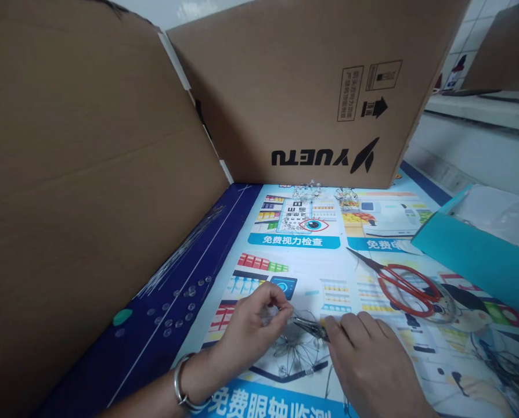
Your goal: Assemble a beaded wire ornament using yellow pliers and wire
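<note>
My right hand (pixel 368 366) is shut on small steel pliers (pixel 312 326) with dark handles. My left hand (pixel 251 331) pinches the wire near the pliers' jaws, and a metal bangle (pixel 180 383) circles that wrist. Under both hands lies a spoked wire ornament with clear beads (pixel 294 351), partly hidden by my fingers. Loose clear beads (pixel 176 310) lie to the left on the dark blue part of a printed poster mat (pixel 224 244). A bundle of thin wires (pixel 185 249) lies beside them.
Brown cardboard panels (pixel 89 174) and a YUETU carton (pixel 312 98) stand along the left and far sides. Wire-and-bead pieces (pixel 307 191) lie at the carton's foot. Red-handled scissors (pixel 405 290) lie to the right, beyond them a teal folder (pixel 472 249).
</note>
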{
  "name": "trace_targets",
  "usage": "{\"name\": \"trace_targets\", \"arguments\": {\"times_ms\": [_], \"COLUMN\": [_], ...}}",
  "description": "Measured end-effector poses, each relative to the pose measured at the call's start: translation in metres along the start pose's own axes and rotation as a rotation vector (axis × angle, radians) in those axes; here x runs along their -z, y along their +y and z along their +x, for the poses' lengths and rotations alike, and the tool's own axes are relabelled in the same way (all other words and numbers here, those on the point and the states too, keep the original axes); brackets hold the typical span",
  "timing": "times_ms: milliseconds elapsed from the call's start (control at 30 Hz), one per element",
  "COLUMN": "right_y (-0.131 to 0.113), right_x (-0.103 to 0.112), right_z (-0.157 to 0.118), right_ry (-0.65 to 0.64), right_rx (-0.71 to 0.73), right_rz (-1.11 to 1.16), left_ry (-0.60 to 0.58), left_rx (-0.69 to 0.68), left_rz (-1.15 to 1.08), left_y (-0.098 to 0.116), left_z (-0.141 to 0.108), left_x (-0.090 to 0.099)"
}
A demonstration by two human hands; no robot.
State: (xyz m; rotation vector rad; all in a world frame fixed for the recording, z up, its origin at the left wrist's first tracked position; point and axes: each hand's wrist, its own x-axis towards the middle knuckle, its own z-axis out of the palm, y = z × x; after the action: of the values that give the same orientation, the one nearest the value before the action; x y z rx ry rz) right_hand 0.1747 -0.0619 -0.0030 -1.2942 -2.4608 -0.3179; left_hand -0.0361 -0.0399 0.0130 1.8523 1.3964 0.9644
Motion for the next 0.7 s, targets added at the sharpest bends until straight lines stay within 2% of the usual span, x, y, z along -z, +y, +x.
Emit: {"name": "trace_targets", "arguments": {"times_ms": [233, 700], "right_y": [-0.0018, -0.0039], "right_x": [0.0010, 0.0021], "right_z": [0.0004, 0.0018], "right_ry": [-0.003, 0.000], "right_rx": [0.027, 0.052], "right_rz": [-0.034, -0.062], "left_ry": [0.002, 0.013], "left_rx": [-0.090, -0.101], "left_rz": [0.042, 0.074], "left_y": [0.0021, 0.0023], "left_z": [-0.0034, -0.0057], "left_x": [0.0008, -0.0036]}}
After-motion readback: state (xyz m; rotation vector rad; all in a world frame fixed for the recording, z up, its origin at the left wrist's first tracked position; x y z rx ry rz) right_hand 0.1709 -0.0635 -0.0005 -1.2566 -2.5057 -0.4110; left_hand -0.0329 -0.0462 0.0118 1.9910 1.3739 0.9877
